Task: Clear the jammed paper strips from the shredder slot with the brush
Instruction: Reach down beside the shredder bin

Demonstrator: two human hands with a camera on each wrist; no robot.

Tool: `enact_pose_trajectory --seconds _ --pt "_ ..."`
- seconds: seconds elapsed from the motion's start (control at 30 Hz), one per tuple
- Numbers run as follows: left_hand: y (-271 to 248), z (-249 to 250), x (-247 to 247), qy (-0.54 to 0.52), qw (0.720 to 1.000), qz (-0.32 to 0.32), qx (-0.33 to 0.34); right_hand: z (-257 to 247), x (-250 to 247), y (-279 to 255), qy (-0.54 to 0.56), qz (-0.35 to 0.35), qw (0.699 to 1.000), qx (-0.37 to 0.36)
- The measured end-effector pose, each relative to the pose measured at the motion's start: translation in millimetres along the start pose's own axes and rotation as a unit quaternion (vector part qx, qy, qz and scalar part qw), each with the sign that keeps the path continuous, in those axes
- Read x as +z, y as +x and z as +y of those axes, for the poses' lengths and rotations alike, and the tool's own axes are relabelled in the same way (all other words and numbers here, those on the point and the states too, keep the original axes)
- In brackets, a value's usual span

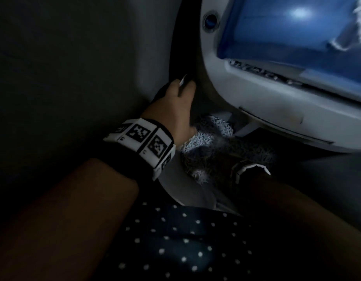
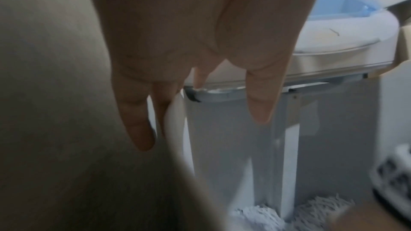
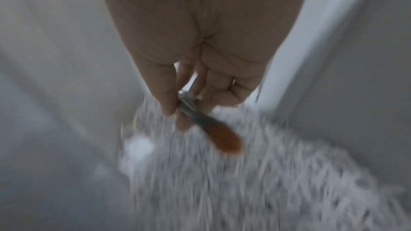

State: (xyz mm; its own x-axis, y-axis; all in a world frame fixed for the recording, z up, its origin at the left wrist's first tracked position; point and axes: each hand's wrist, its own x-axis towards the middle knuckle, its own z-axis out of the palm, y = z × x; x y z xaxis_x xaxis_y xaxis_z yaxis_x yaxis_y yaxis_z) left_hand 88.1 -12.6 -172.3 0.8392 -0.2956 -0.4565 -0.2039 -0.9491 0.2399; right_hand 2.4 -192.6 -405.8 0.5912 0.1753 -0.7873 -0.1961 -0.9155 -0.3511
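The white shredder head (image 1: 256,106), with its blue window (image 1: 287,33), is tilted up at the right. A row of pale paper scraps (image 1: 260,71) lines the edge below the window. My left hand (image 1: 175,92) grips the upright white edge of the bin wall (image 2: 176,120), fingers on one side and thumb on the other. My right hand (image 3: 189,108) is low inside the bin and pinches a small brush (image 3: 209,127) by its metal ferrule. Its orange bristles (image 3: 227,141) hang over a heap of shredded paper (image 3: 244,191). In the dark head view, little more than the right wristband (image 1: 248,169) shows.
Shredded strips (image 1: 208,136) cover the bin floor. Grey bin walls (image 3: 355,76) close in on both sides of the right hand. Dark polka-dot fabric (image 1: 185,240) fills the near foreground. The head view is dim and the right wrist view is motion-blurred.
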Motion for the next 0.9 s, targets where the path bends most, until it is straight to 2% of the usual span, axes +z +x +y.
enact_pose_trajectory --seconds 0.1,0.23,0.3,0.5,0.63,0.9 --pt "-3 5 -9 0.031 0.999 -0.011 -0.008 -9 -31 -19 -0.044 0.031 0.998 -0.011" --pt "-7 15 -25 0.023 0.999 -0.018 -0.022 -42 -67 -70 -0.099 0.046 0.994 -0.005" --pt "-9 20 -34 0.018 1.000 -0.014 -0.021 -54 -80 -96 -0.109 0.076 0.991 -0.013" --pt "-18 32 -60 0.009 1.000 0.021 -0.005 -75 -103 -156 -0.133 0.109 0.985 -0.010" --pt "-19 41 -74 -0.019 0.998 0.052 -0.007 -87 -112 -189 -0.112 0.159 0.981 -0.025" --pt "-13 55 -87 0.016 0.995 0.097 0.034 -114 -121 -249 -0.110 0.278 0.952 -0.062"
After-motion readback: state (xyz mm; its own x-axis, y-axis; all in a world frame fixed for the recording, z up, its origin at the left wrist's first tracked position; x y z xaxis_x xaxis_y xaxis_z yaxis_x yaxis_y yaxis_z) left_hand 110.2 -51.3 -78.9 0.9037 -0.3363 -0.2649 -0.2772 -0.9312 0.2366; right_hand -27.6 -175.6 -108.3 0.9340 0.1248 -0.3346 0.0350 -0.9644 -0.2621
